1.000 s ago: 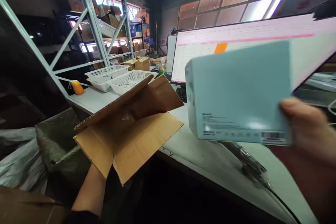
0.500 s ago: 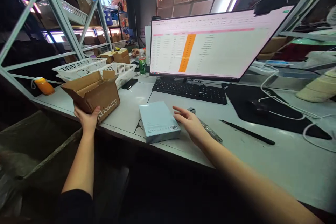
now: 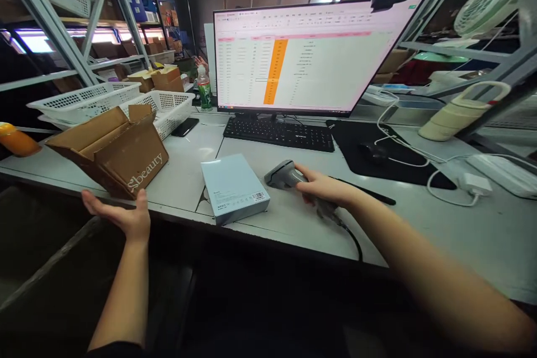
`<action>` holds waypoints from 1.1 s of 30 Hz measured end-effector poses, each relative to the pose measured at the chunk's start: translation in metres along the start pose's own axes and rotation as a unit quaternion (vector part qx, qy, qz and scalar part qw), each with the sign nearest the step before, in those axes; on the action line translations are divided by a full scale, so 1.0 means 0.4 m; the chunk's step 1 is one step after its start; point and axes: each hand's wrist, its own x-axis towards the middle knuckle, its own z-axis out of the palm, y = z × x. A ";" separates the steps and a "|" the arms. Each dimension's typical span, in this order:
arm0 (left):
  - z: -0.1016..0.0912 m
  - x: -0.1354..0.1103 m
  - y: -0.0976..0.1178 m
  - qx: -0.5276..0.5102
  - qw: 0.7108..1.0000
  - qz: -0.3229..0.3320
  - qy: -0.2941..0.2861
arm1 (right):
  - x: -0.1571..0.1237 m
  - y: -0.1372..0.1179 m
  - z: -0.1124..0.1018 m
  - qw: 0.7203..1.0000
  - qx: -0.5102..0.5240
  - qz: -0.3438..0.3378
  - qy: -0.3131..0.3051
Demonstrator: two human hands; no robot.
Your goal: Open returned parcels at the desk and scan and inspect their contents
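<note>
My right hand is wrapped round the grey barcode scanner, whose head points left towards a light blue box. That box lies flat on the white desk, its printed barcode label facing up near the right front corner. At the desk's left edge, an opened brown cardboard box with "beauty" lettering stands tilted. Just below its front, my left hand has its fingers spread and palm up, holding nothing. Whether the fingertips still touch the cardboard I cannot tell.
A monitor with a spreadsheet stands behind a black keyboard. White baskets, a phone and a green-labelled bottle are at the back left. A black pen-like tool, mouse and white cables lie at right.
My right hand has closed on the barcode scanner and turned its head towards the blue box. My left hand has let go of the cardboard box and opened. The view has shifted right.
</note>
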 end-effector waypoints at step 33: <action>0.072 -0.182 0.178 -0.222 0.927 0.163 -0.256 | 0.012 0.175 -0.150 0.937 -0.238 -0.042 0.253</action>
